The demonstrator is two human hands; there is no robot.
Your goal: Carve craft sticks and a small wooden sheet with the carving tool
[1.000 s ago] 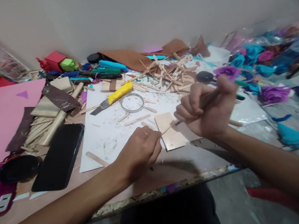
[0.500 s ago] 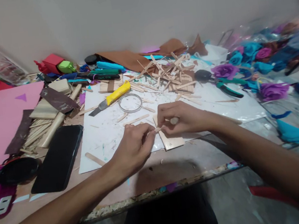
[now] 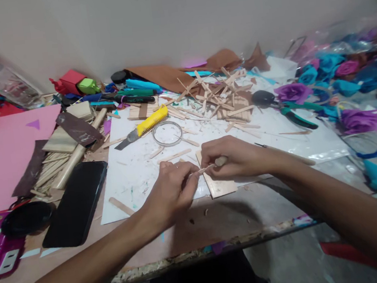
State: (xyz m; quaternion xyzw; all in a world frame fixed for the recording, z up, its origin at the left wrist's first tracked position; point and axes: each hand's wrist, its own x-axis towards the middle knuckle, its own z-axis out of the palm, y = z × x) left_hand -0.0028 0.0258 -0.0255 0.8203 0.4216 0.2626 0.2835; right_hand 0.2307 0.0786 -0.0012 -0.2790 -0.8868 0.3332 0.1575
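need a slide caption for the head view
Left hand pinching a small wooden piece, right hand holding a rounded handle near a pale board, yellow cutter beyond.

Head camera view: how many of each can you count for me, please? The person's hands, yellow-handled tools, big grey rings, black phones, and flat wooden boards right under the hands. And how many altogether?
Hands, left hand and right hand: 2
Yellow-handled tool: 1
Big grey ring: 1
Black phone: 1
Flat wooden board: 1
Total: 6
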